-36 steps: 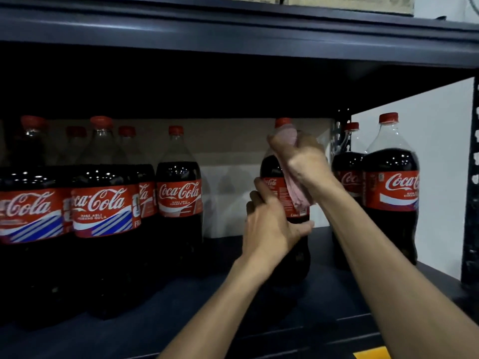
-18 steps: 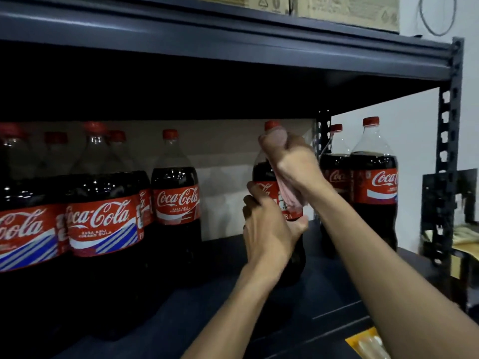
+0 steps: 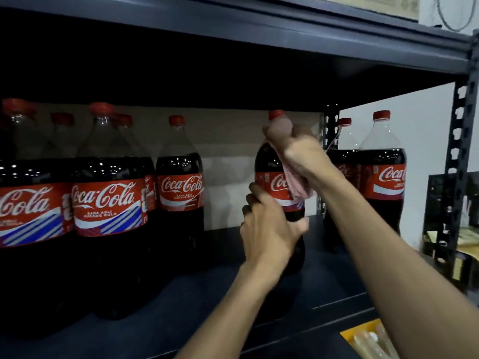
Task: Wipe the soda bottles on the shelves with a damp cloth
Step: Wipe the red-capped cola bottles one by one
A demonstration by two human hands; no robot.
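On the far left of the dark shelf (image 3: pixel 186 320) stands a group of cola bottles (image 3: pixel 106 203), packed close, red caps up. Just right of them is a lone bottle (image 3: pixel 181 193), set farther back. Right of a gap, the middle bottle (image 3: pixel 267 161) stands upright on the shelf. The left hand (image 3: pixel 267 229) wraps its fingers round its body below the label. The right hand (image 3: pixel 298 149) clenches a pink cloth (image 3: pixel 298 185) against the neck, just under the cap; the cloth's tail hangs over the label. Farther right, two more bottles (image 3: pixel 383 177) stand near the upright post (image 3: pixel 458 141).
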